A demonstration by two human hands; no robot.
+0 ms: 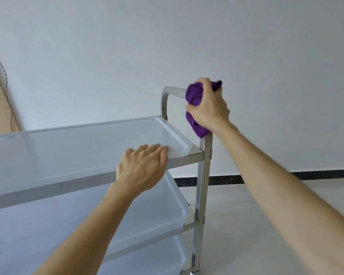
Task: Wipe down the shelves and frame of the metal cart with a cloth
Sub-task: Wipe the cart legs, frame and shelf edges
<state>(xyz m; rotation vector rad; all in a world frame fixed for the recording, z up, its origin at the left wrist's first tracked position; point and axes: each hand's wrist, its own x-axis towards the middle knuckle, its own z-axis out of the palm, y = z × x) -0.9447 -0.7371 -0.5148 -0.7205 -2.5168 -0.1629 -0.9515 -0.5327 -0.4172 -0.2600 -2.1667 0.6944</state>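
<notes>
A shiny metal cart (204, 187) with three tray shelves stands before me. My right hand (209, 108) is closed around a bunched purple cloth (194, 95) and presses it on the near corner of the cart's handle bar (168, 93), at the top of the front post. My left hand (142, 166) lies flat on the front rim of the top shelf (77, 143), fingers curled over the edge, holding no object. The middle shelf (147, 215) and bottom shelf (161, 261) show below.
A white wall (167, 46) rises close behind the cart, with a dark baseboard strip (316, 174) along pale floor tiles (246, 225) to the right. A thin twisted cord (0, 56) hangs down the wall at far left.
</notes>
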